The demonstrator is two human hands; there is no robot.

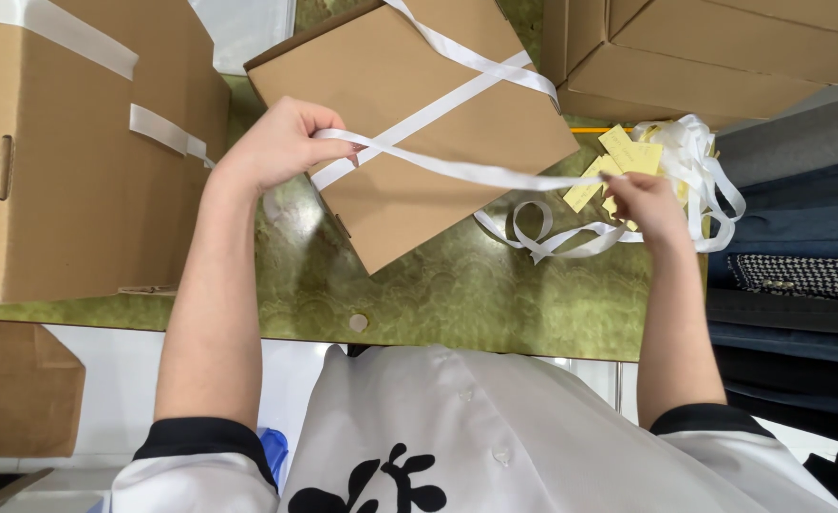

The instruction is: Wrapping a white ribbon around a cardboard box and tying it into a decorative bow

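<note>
A flat brown cardboard box [438,114] lies tilted on the green patterned table [457,294], with white ribbon [457,95] crossed over its top. My left hand [281,142] pinches one end of the ribbon at the box's near-left edge. Out to the right, my right hand [647,204] grips the other end, and the strip between them [476,173] is pulled taut across the box's near corner. Loose loops of white ribbon [699,171] and several yellow paper tags [623,157] lie under and behind my right hand.
A large cardboard box [67,180] with white tape stands at the left. More cardboard boxes [713,57] sit at the back right. Folded dark and checked fabrics [799,275] are stacked at the right edge. A brown paper bag [15,389] sits below the table at the left.
</note>
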